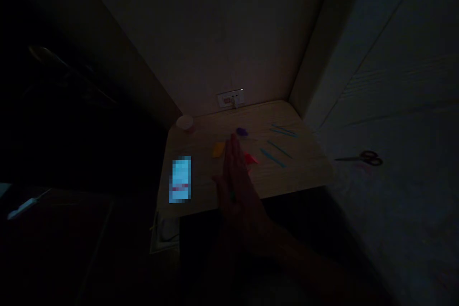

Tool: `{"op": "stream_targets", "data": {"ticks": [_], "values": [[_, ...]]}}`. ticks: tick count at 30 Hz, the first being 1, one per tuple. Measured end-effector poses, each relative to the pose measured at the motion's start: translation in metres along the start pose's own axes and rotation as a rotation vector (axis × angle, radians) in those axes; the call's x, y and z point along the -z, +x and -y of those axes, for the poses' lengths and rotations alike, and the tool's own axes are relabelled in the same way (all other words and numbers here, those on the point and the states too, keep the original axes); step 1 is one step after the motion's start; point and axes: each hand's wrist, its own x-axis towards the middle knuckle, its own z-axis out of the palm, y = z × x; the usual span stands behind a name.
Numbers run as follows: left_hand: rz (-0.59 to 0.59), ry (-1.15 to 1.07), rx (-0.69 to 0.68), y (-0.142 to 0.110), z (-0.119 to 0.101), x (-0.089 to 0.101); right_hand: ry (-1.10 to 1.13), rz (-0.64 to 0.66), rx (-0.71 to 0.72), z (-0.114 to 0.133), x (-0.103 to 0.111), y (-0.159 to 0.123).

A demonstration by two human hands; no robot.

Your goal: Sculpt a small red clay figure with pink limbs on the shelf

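Note:
In dim light, my right hand (244, 196) lies palm to palm against my left hand (223, 193), fingers straight and pointing away over the small wooden table. A bit of green clay (233, 196) shows between the palms, most of it hidden. Just beyond the fingertips is a dark purple lump (242, 132). An orange piece (218, 149) lies left of the fingers, and a red piece (251, 158) to their right, partly covered by the hand. Several thin blue-green modelling tools, one a broader blue tool (272, 158), rest on the right side of the tabletop.
A lit phone (180, 179), its screen blurred out, lies at the table's (201, 201) left. A round tub (185, 123) stands at the back left corner. Behind is a wall socket (230, 99) with a plug. Scissors (371, 158) lie on the pale surface at right.

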Motion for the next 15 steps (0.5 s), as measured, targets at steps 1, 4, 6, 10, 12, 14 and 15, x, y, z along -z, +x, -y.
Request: {"op": "stream_targets", "data": {"ticks": [1,4,6,10,12,14,15], "values": [[0.011,-0.002,-0.01,0.002,-0.002,0.0,0.028,0.027,0.042,-0.001,-0.001,0.001],[0.088,-0.013,-0.046,0.006,-0.006,-0.001,0.088,0.042,0.031,-0.007,0.001,0.004],[0.131,-0.019,-0.063,0.009,-0.009,0.0,0.093,0.054,0.023,-0.007,0.002,0.002],[0.116,-0.025,-0.054,0.011,-0.007,-0.001,0.091,0.057,0.034,-0.008,0.003,0.005],[0.129,-0.035,-0.044,0.01,-0.004,-0.004,0.103,0.022,-0.015,-0.014,0.004,0.011],[0.145,-0.053,-0.079,0.009,-0.002,-0.007,0.116,-0.014,-0.091,-0.017,0.003,0.012],[0.171,-0.051,-0.071,0.01,-0.003,-0.008,0.106,-0.016,-0.074,-0.015,0.002,0.008]]}}
